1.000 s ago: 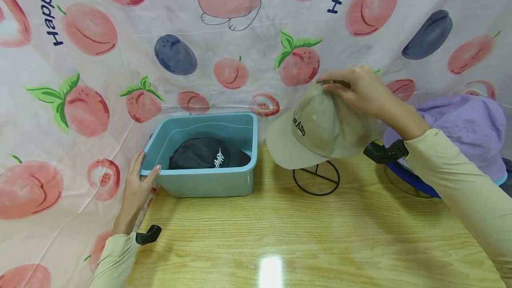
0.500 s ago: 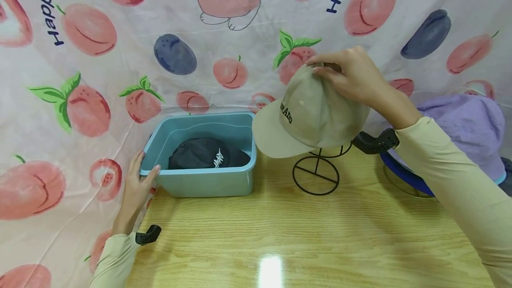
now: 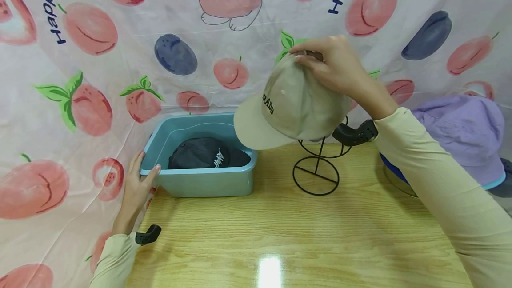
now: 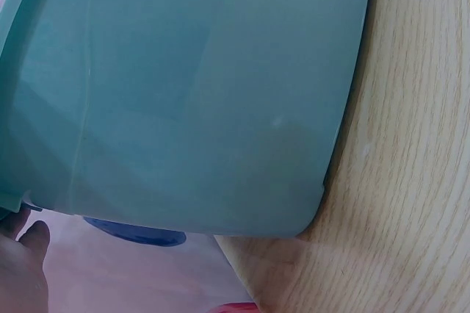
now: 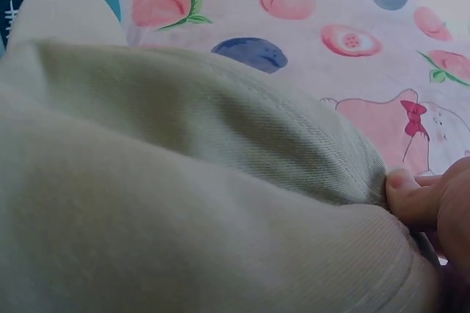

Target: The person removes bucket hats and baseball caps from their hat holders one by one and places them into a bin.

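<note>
My right hand [image 3: 336, 63] pinches a beige baseball cap [image 3: 296, 106] at the top of its crown, thumb and fingers gathering the cloth. The cap hangs tilted in the air, dark lettering on its front and its brim over the right rim of a blue-green plastic bin [image 3: 208, 186]. In the right wrist view the beige cap [image 5: 183, 217] fills the lower part, its crown folded. My left hand [image 3: 135, 186] holds the bin's front left corner, thumb at the front rim and fingers along the left side. Inside the bin lies a black cap [image 3: 200, 152] with white script.
A black wire hat stand [image 3: 316, 177] stands on the wooden table [image 3: 240, 234], partly behind the beige cap. At the right, a purple bucket hat [image 3: 468, 128] sits above blue brims, partly hidden by my right sleeve. A fruit-print cloth [image 3: 240, 48] hangs behind.
My right hand has lifted the beige cap off the wire stand and carried it up and left towards the bin, uncovering more of the stand. The left hand stays at the bin's corner.
</note>
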The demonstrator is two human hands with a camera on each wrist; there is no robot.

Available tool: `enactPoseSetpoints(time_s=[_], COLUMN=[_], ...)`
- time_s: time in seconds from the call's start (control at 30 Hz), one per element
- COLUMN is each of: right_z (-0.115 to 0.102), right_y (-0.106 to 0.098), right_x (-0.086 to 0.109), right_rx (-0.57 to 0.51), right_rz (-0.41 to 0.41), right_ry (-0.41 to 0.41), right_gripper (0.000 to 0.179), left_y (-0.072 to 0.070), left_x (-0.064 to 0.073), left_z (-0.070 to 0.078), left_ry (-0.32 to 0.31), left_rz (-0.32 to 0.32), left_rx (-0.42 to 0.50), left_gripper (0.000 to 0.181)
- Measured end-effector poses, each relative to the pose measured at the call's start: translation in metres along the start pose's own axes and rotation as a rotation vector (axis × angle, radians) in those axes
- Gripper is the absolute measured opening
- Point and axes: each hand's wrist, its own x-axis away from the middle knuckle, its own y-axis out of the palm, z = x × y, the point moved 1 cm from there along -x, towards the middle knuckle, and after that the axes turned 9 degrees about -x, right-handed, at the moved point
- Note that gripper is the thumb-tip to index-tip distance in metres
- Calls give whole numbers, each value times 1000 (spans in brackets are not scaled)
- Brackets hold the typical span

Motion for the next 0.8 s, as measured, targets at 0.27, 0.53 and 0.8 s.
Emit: enactPoseSetpoints(time_s=[0.27, 0.53, 0.8], right_z=[-6, -10, -14], right_y=[11, 24, 36], right_x=[-13, -20, -27], right_rx=[-37, -54, -96], right_rz=[0, -27, -40], right_ry=[46, 84, 104], right_gripper=[18, 20, 21], left_y=[0, 1, 1], left_x=[-1, -1, 1], left_z=[0, -1, 0], left_ry=[-2, 0, -7], left_rz=[0, 11, -1], left_rx=[-3, 3, 1], left_gripper=[71, 71, 72])
